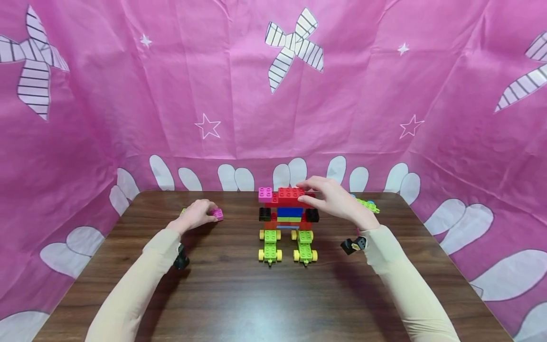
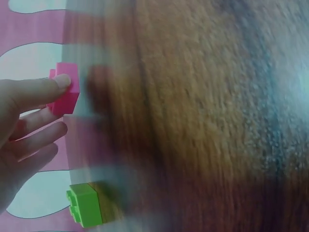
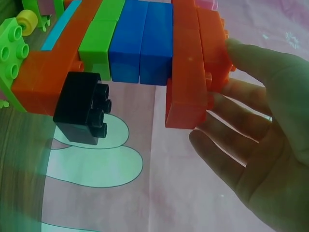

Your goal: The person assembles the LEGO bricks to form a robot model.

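My left hand (image 1: 194,216) pinches a pink toy brick (image 2: 67,92) between thumb and fingers; in the left wrist view it seems held off the wooden table. Beyond the middle of the table stands a tall structure of toy bricks. My right hand (image 1: 331,197) grips the red brick (image 1: 289,193) at its top, thumb on one side and fingers on the other. Below that come a red layer, blue bricks (image 3: 140,43), green bricks and side-mounted black bricks (image 3: 79,108). A second pink brick (image 1: 265,193) sits at the structure's top left.
Green wheeled bases (image 1: 270,240) with yellow wheels stand at the structure's foot. Near my left hand lies a green brick (image 2: 86,205). Partly behind the right forearm is a green studded piece (image 1: 368,205). Pink patterned cloth (image 1: 239,95) surrounds the wooden table (image 1: 239,294).
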Demonstrator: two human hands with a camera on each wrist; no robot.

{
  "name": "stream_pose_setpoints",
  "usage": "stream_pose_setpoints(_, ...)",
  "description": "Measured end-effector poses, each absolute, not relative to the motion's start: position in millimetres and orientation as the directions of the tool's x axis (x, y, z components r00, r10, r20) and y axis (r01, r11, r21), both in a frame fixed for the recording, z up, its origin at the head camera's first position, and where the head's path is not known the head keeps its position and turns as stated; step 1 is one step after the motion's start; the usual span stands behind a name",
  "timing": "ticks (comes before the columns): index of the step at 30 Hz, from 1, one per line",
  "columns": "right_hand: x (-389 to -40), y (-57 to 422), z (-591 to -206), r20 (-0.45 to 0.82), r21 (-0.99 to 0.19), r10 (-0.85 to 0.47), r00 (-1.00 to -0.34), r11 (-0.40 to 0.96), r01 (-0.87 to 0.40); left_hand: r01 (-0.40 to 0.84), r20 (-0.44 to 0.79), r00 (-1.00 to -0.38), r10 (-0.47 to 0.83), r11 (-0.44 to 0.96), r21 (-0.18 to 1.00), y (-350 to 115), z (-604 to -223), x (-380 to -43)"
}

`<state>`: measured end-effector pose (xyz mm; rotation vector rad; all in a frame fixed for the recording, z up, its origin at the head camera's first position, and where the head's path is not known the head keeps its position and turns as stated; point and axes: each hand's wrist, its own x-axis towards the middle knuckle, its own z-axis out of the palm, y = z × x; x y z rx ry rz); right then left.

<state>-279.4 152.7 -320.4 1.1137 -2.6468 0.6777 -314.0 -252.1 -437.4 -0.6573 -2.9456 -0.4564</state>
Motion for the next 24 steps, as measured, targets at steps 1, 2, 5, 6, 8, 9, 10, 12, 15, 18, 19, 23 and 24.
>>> stream_pose_setpoints(1, -279.0, 152.1, -320.0, 0.341, -0.337, -0.626, -0.702, 0.616, -0.713, 0.439, 0.164, -0.898, 0.407, 0.852, 0.285, -252.2, -436.6, -313.6)
stream_pose_setpoints(2, -278.8, 151.3, -319.6, 0.34, -0.338, -0.624, -0.703, 0.617, -0.711, 0.447, 0.179, -0.894, 0.411, 0.841, 0.304, -252.2, -435.5, -313.1)
stream_pose_setpoints(5, -278.4, 147.5, -318.1, 0.348, -0.332, -0.623, -0.701, 0.617, -0.713, 0.465, 0.216, -0.884, 0.414, 0.818, 0.337, -252.2, -432.1, -311.0)
stream_pose_setpoints(6, -278.4, 145.6, -317.6, 0.352, -0.326, -0.624, -0.698, 0.617, -0.716, 0.465, 0.224, -0.884, 0.41, 0.812, 0.353, -252.1, -430.7, -310.2)
stream_pose_setpoints(8, -278.7, 141.3, -316.6, 0.359, -0.307, -0.629, -0.69, 0.618, -0.723, 0.471, 0.237, -0.881, 0.409, 0.802, 0.368, -251.6, -428.0, -308.8)
stream_pose_setpoints(9, -278.9, 139.0, -316.1, 0.361, -0.295, -0.633, -0.685, 0.619, -0.728, 0.477, 0.242, -0.878, 0.413, 0.798, 0.368, -251.3, -426.7, -308.1)
stream_pose_setpoints(10, -279.2, 136.8, -315.6, 0.363, -0.285, -0.638, -0.679, 0.618, -0.733, 0.487, 0.249, -0.872, 0.421, 0.792, 0.368, -250.4, -424.9, -307.3)
stream_pose_setpoints(12, -279.2, 132.4, -314.7, 0.362, -0.27, -0.646, -0.672, 0.618, -0.739, 0.5, 0.258, -0.865, 0.43, 0.783, 0.37, -248.2, -421.4, -305.3)
stream_pose_setpoints(15, -278.2, 126.3, -313.1, 0.358, -0.264, -0.653, -0.667, 0.615, -0.743, 0.499, 0.268, -0.866, 0.422, 0.766, 0.405, -243.8, -414.8, -301.2)
stream_pose_setpoints(18, -277.6, 121.8, -312.2, 0.361, -0.263, -0.655, -0.663, 0.611, -0.747, 0.484, 0.272, -0.875, 0.401, 0.75, 0.45, -239.7, -407.0, -297.2)
stream_pose_setpoints(19, -277.7, 120.6, -312.2, 0.364, -0.263, -0.654, -0.663, 0.611, -0.747, 0.479, 0.276, -0.877, 0.393, 0.744, 0.465, -238.3, -403.9, -295.8)
stream_pose_setpoints(23, -279.1, 116.0, -313.2, 0.373, -0.253, -0.659, -0.654, 0.605, -0.755, 0.474, 0.298, -0.88, 0.371, 0.738, 0.48, -234.0, -393.9, -291.3)
stream_pose_setpoints(24, -279.3, 114.7, -313.6, 0.374, -0.248, -0.661, -0.651, 0.605, -0.757, 0.471, 0.302, -0.881, 0.364, 0.736, 0.487, -232.9, -391.7, -290.2)
